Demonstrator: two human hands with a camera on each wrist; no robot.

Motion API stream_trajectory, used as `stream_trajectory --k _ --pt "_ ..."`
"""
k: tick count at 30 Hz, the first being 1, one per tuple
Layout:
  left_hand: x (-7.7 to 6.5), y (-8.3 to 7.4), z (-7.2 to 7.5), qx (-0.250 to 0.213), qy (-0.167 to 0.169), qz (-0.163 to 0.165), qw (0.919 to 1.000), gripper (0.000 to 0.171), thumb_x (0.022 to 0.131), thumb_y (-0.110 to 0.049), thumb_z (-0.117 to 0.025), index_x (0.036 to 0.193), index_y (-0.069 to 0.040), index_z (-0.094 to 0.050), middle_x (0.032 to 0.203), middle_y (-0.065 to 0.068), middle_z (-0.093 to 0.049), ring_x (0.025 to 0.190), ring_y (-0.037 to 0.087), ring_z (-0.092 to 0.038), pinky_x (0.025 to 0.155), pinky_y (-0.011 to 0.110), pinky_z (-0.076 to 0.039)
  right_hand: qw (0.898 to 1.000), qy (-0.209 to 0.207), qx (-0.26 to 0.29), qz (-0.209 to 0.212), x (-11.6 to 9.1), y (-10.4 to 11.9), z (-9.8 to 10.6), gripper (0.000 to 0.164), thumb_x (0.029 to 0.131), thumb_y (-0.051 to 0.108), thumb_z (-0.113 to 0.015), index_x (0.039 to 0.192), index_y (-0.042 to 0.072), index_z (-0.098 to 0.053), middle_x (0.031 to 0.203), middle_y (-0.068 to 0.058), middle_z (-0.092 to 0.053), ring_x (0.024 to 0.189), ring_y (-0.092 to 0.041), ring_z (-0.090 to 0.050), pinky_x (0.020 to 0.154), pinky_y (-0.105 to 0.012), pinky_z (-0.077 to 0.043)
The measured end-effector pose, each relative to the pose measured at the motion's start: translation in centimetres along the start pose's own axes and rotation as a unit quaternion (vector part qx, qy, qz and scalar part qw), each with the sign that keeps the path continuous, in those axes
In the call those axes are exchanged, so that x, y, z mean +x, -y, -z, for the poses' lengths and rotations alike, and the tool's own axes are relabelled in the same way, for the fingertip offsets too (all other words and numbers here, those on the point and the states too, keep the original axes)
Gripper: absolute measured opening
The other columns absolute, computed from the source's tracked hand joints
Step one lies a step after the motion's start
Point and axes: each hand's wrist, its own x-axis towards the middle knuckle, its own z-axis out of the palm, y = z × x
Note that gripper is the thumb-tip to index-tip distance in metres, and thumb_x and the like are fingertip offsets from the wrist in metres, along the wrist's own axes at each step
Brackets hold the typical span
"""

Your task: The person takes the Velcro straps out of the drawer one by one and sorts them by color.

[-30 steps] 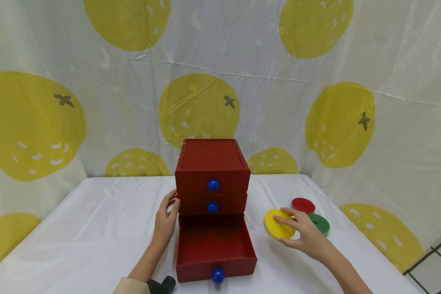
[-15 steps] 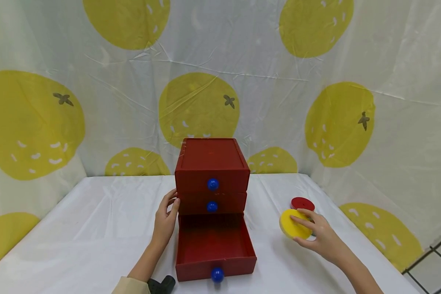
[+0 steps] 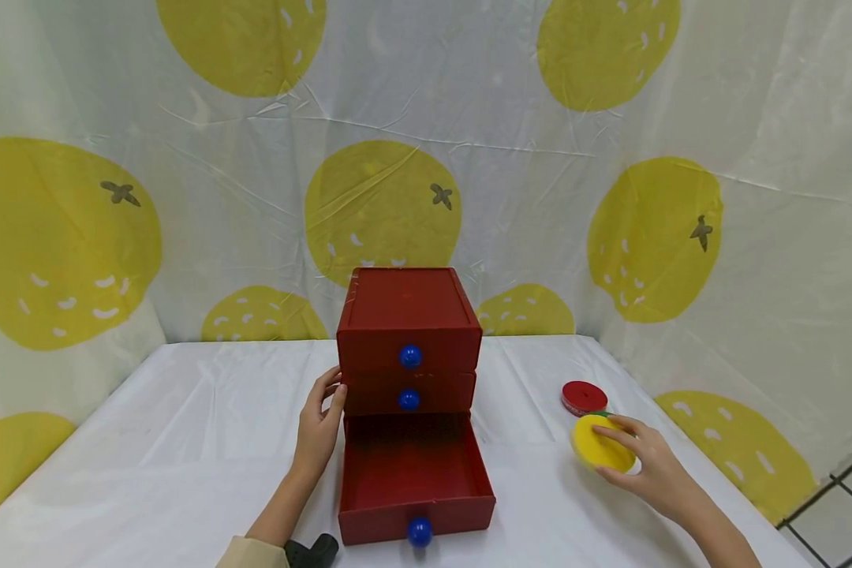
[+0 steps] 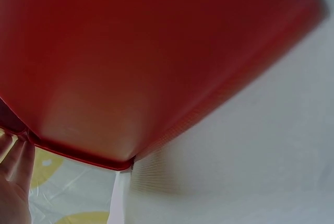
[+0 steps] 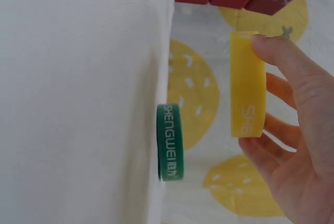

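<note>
My right hand (image 3: 649,465) pinches a yellow roll of tape (image 3: 603,443) at its edge, thumb on one side and fingers on the other. In the right wrist view the roll is edge-on, held above the green tape roll (image 5: 170,143), which lies on the table. From the head, the yellow roll and hand hide most of the green one. My left hand (image 3: 319,434) rests at the left side of a red drawer cabinet (image 3: 412,304), fingertips against its edge. The cabinet's bottom drawer (image 3: 419,517) is pulled out and holds nothing; the two upper drawers are closed.
A red roll of tape (image 3: 584,397) lies behind the yellow one. Blue knobs (image 3: 420,532) stick out of the drawer fronts. A black object (image 3: 314,551) lies by the left forearm. A white cloth with yellow fruit prints hangs behind the white-covered table (image 3: 220,442).
My right hand has carried the yellow tape roll to the right and slightly nearer, over the green roll, which it now mostly covers. The left hand and the cabinet have stayed still.
</note>
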Motion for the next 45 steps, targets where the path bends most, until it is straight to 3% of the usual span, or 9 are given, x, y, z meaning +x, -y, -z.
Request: stream_trajectory --k 7,14,19,23,33,40,45 --pt "0.1 -0.2 0.0 -0.001 0.001 0.002 1.0 0.035 0.095 -0.019 -0.046 0.13 -0.014 -0.046 0.126 0.008 -0.052 0.11 0.014 -0.048 0.082 0.018 -0.045 0.999 0.015 -0.006 -0.044 -1.4 -0.7 0.4 0.048 0.059 0.015 -0.082 0.103 0.01 -0.065 0.109 -0.017 -0.053 0.094 -0.034 -0.047 0.072 -0.052 -0.04" --pt "0.1 0.0 0.0 -0.004 0.0 0.007 1.0 0.035 0.095 -0.018 -0.047 0.129 -0.013 -0.047 0.126 0.008 -0.052 0.109 0.014 -0.048 0.081 0.015 -0.044 0.994 0.058 -0.003 -0.097 -2.1 -0.9 0.8 0.048 0.064 0.02 -0.08 0.107 0.008 -0.063 0.111 -0.021 -0.051 0.096 -0.04 -0.046 0.075 -0.062 -0.04" --pt "0.1 0.0 0.0 0.002 -0.001 0.012 0.9999 0.035 0.095 -0.019 -0.046 0.13 -0.015 -0.046 0.126 0.006 -0.052 0.104 0.001 -0.046 0.082 0.015 -0.044 0.984 0.105 -0.017 -0.142 -2.1 -1.0 1.2 0.051 0.066 0.024 -0.078 0.111 0.006 -0.061 0.112 -0.023 -0.051 0.097 -0.041 -0.046 0.077 -0.062 -0.041" --pt "0.1 0.0 0.0 0.001 -0.002 0.012 0.9999 0.035 0.095 -0.02 -0.046 0.129 -0.015 -0.047 0.126 0.006 -0.052 0.102 -0.002 -0.046 0.082 0.015 -0.044 0.975 0.139 -0.029 -0.17 -2.1 -1.3 1.3 0.054 0.067 0.027 -0.077 0.113 0.006 -0.06 0.113 -0.024 -0.051 0.097 -0.04 -0.047 0.077 -0.061 -0.042" --pt "0.1 0.0 0.0 0.005 -0.001 0.012 0.9999 0.035 0.095 -0.019 -0.046 0.13 -0.015 -0.046 0.126 0.006 -0.053 0.104 0.004 -0.046 0.082 0.016 -0.044 0.966 0.163 -0.03 -0.199 -2.4 -2.2 1.1 0.058 0.068 0.034 -0.076 0.115 0.005 -0.059 0.112 -0.025 -0.05 0.097 -0.041 -0.047 0.077 -0.061 -0.041" --pt "0.0 0.0 0.0 0.001 0.0 0.015 0.9999 0.035 0.095 -0.02 -0.046 0.13 -0.015 -0.047 0.126 0.006 -0.053 0.103 0.0 -0.046 0.082 0.016 -0.044 0.959 0.184 -0.046 -0.21 -2.7 -3.0 1.2 0.058 0.069 0.034 -0.075 0.114 0.003 -0.058 0.11 -0.028 -0.049 0.095 -0.043 -0.047 0.076 -0.061 -0.04" --pt "0.1 -0.1 0.0 -0.002 -0.001 0.008 1.0 0.035 0.095 -0.019 -0.046 0.13 -0.014 -0.046 0.126 0.007 -0.052 0.108 0.011 -0.048 0.082 0.016 -0.044 0.952 0.201 -0.041 -0.228 -2.6 -3.3 1.2 0.061 0.071 0.038 -0.073 0.117 0.003 -0.056 0.113 -0.03 -0.047 0.097 -0.045 -0.046 0.078 -0.062 -0.039"
